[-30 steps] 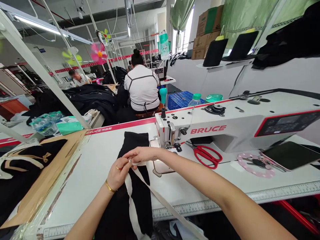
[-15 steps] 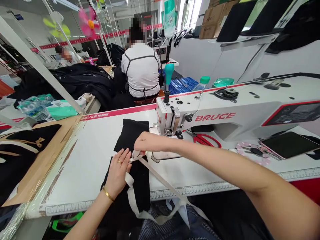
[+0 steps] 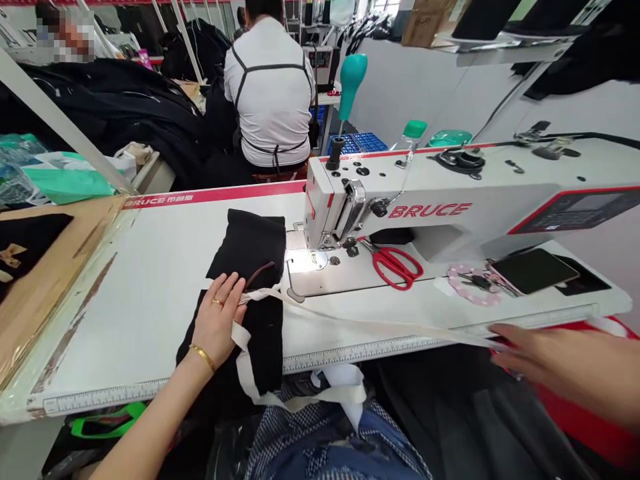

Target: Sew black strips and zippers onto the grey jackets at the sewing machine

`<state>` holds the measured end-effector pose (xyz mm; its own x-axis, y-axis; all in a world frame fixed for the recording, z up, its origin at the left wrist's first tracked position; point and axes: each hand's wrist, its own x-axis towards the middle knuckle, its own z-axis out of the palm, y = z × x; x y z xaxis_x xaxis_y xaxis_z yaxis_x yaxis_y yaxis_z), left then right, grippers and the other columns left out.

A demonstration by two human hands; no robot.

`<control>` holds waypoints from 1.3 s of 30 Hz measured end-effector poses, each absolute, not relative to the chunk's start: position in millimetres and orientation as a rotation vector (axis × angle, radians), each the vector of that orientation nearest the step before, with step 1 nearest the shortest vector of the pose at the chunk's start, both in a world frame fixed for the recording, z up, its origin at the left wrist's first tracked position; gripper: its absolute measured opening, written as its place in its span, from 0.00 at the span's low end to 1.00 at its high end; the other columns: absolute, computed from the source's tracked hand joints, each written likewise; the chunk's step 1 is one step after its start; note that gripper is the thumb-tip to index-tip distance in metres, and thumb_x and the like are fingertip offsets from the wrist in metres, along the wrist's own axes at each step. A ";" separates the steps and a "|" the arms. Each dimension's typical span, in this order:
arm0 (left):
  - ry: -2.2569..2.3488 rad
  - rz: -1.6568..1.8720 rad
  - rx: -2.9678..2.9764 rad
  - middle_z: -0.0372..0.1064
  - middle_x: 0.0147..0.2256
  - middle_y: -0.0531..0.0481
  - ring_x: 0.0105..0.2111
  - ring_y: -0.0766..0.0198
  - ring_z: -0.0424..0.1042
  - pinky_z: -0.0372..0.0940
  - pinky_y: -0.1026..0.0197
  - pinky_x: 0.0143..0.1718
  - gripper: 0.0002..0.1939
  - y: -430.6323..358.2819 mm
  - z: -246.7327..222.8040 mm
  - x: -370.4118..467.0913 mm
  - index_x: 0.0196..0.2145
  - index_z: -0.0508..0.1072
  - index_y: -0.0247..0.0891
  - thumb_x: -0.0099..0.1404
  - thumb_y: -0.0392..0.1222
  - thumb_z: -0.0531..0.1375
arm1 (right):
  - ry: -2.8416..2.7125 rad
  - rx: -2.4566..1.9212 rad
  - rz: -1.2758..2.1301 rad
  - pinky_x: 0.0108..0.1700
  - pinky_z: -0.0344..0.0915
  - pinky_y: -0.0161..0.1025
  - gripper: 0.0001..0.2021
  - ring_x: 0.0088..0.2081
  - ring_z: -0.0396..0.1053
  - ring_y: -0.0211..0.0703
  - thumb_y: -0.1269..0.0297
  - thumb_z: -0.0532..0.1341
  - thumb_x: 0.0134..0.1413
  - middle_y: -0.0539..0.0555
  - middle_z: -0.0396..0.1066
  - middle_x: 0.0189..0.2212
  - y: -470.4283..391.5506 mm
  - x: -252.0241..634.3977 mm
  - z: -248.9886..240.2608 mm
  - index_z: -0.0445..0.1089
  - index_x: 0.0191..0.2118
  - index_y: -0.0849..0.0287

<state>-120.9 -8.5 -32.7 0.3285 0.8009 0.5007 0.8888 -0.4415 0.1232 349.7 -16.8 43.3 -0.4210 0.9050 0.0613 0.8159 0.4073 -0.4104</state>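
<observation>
My left hand (image 3: 217, 320) presses down on black fabric (image 3: 257, 243) lying left of the sewing machine needle area. Its fingers are held together over a narrow white tape (image 3: 350, 319), pinning it there. A loop of the tape hangs from under that hand over the table edge. Beside the fingertips lies a thin brownish strip (image 3: 260, 272); what it is I cannot tell. Far to the right, my right hand (image 3: 540, 353), blurred by motion, has its fingers closed on the tape, which stretches nearly straight between both hands.
The sewing machine (image 3: 430, 213) stands at the right of the white table (image 3: 130, 287). Red-handled scissors (image 3: 397, 267), a pink beaded ring (image 3: 475, 285) and a phone (image 3: 534, 270) lie near it. A teal-handled awl (image 3: 353, 83) stands upright on the machine. A person (image 3: 273, 93) sits ahead.
My right hand has swung from beside my left hand far to the right, drawing the white tape out. My left hand stays on the fabric. The camera view has tilted down.
</observation>
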 end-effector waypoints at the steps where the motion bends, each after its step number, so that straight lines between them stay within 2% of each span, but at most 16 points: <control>1: -1.555 -0.740 -2.438 0.53 0.54 0.36 0.57 0.48 0.50 0.56 0.41 0.52 0.27 -9.7 -31.9 -122.0 0.60 0.47 0.38 0.63 0.34 0.48 | -2.498 -1.490 0.404 0.27 0.64 0.41 0.14 0.29 0.70 0.49 0.45 0.58 0.46 0.59 0.71 0.27 -12.2 329.9 37.1 0.71 0.35 0.45; 3: -1.502 -0.673 -2.508 0.46 0.57 0.35 0.57 0.45 0.47 0.54 0.38 0.51 0.27 -13.1 -29.4 -125.5 0.59 0.46 0.40 0.64 0.37 0.48 | -2.679 -1.360 0.482 0.36 0.67 0.43 0.17 0.38 0.70 0.50 0.48 0.54 0.52 0.58 0.70 0.40 4.7 272.4 31.1 0.68 0.44 0.49; 6: -1.366 -0.501 -2.569 0.39 0.58 0.35 0.57 0.40 0.44 0.56 0.37 0.50 0.24 -17.8 -25.4 -129.9 0.56 0.53 0.41 0.62 0.38 0.53 | -2.595 -1.037 0.770 0.52 0.59 0.44 0.24 0.54 0.57 0.46 0.51 0.49 0.57 0.58 0.58 0.54 39.3 173.9 27.3 0.57 0.55 0.57; 10: -1.332 -0.406 -2.498 0.45 0.55 0.34 0.55 0.41 0.49 0.61 0.41 0.46 0.20 -13.8 -24.1 -125.9 0.50 0.60 0.40 0.59 0.33 0.55 | -2.556 -0.841 1.031 0.51 0.58 0.47 0.36 0.53 0.57 0.52 0.47 0.57 0.48 0.63 0.56 0.53 69.8 89.8 4.5 0.49 0.59 0.64; 13: -1.357 -0.413 -2.453 0.48 0.54 0.35 0.53 0.43 0.53 0.63 0.43 0.45 0.21 -4.9 -24.5 -117.9 0.50 0.61 0.40 0.59 0.32 0.55 | -2.554 -0.859 0.954 0.47 0.62 0.43 0.35 0.49 0.61 0.50 0.62 0.58 0.48 0.65 0.55 0.53 69.9 73.4 -20.5 0.45 0.59 0.69; 15: -1.350 -0.393 -2.469 0.49 0.54 0.35 0.53 0.44 0.53 0.63 0.43 0.45 0.20 -0.9 -22.3 -115.8 0.50 0.61 0.40 0.59 0.32 0.55 | -2.571 -0.856 0.760 0.45 0.63 0.39 0.26 0.47 0.63 0.45 0.74 0.53 0.50 0.63 0.59 0.50 65.7 76.6 -30.6 0.51 0.57 0.68; 17: -1.321 -0.378 -2.502 0.49 0.54 0.35 0.53 0.44 0.53 0.63 0.45 0.45 0.20 0.1 -17.1 -119.7 0.50 0.61 0.38 0.60 0.31 0.54 | -2.612 -0.895 0.564 0.42 0.63 0.39 0.18 0.42 0.65 0.43 0.79 0.48 0.52 0.60 0.65 0.42 63.8 85.2 -31.5 0.60 0.50 0.66; 20: -1.318 -0.416 -2.482 0.57 0.49 0.34 0.47 0.48 0.61 0.64 0.48 0.41 0.14 -2.7 -6.5 -135.0 0.45 0.65 0.32 0.61 0.31 0.53 | -2.571 -0.995 0.538 0.37 0.62 0.40 0.11 0.35 0.65 0.43 0.74 0.49 0.56 0.57 0.67 0.31 67.4 98.5 -17.9 0.68 0.36 0.64; 22: -1.410 -0.470 -2.432 0.65 0.37 0.39 0.36 0.54 0.65 0.64 0.51 0.34 0.07 -4.3 0.4 -142.9 0.34 0.69 0.31 0.62 0.35 0.52 | -2.370 -0.914 0.820 0.39 0.61 0.39 0.10 0.37 0.65 0.42 0.68 0.52 0.57 0.57 0.66 0.34 70.4 100.1 -4.5 0.68 0.30 0.63; 23: -1.497 -0.529 -2.421 0.65 0.32 0.42 0.31 0.57 0.64 0.63 0.54 0.31 0.09 -4.2 3.5 -143.7 0.29 0.69 0.32 0.62 0.37 0.52 | -2.223 -0.813 1.027 0.42 0.60 0.38 0.12 0.40 0.64 0.41 0.64 0.52 0.57 0.57 0.65 0.39 71.2 97.1 1.6 0.68 0.28 0.63; 26: -1.918 -0.984 -2.413 0.64 0.28 0.47 0.29 0.62 0.63 0.61 0.59 0.29 0.16 0.8 11.1 -131.8 0.21 0.66 0.35 0.63 0.43 0.50 | -1.696 -0.482 1.656 0.46 0.58 0.37 0.16 0.45 0.62 0.38 0.58 0.50 0.58 0.56 0.63 0.45 71.5 75.4 11.1 0.65 0.25 0.63; 28: -2.251 -1.624 -2.304 0.65 0.30 0.47 0.31 0.63 0.64 0.61 0.61 0.32 0.19 5.9 13.3 -120.5 0.18 0.63 0.35 0.63 0.46 0.50 | -1.440 -0.380 1.899 0.40 0.60 0.36 0.19 0.37 0.64 0.37 0.53 0.47 0.59 0.55 0.66 0.35 73.5 61.7 7.6 0.61 0.25 0.62; 31: -2.351 -2.876 -1.702 0.62 0.21 0.53 0.25 0.68 0.63 0.62 0.61 0.34 0.21 8.9 10.8 -121.6 0.15 0.56 0.35 0.59 0.48 0.56 | -1.593 -0.548 1.774 0.27 0.55 0.32 0.22 0.23 0.56 0.32 0.49 0.45 0.57 0.48 0.57 0.20 80.8 66.3 -10.4 0.54 0.22 0.60; 33: -2.210 -3.355 -1.230 0.51 0.14 0.59 0.17 0.72 0.55 0.62 0.63 0.30 0.23 6.6 8.6 -134.4 0.15 0.51 0.35 0.55 0.45 0.60 | -1.907 -0.772 1.485 0.25 0.51 0.31 0.21 0.21 0.51 0.31 0.51 0.44 0.59 0.46 0.53 0.17 83.2 84.5 -25.4 0.52 0.20 0.60; 36: -2.202 -3.406 -1.074 0.46 0.12 0.60 0.15 0.73 0.50 0.60 0.66 0.25 0.25 4.5 16.9 -142.2 0.16 0.46 0.35 0.56 0.41 0.60 | -2.367 -0.906 1.045 0.27 0.52 0.33 0.20 0.22 0.55 0.33 0.56 0.43 0.61 0.48 0.58 0.19 75.6 103.6 -39.9 0.56 0.22 0.61; 39: -1.977 -3.124 -1.652 0.52 0.15 0.58 0.16 0.72 0.55 0.59 0.66 0.23 0.17 15.0 42.7 -107.4 0.17 0.52 0.36 0.58 0.39 0.56 | -2.676 -0.976 0.701 0.30 0.56 0.35 0.19 0.26 0.63 0.38 0.57 0.44 0.62 0.53 0.66 0.24 59.1 92.1 -37.5 0.64 0.29 0.63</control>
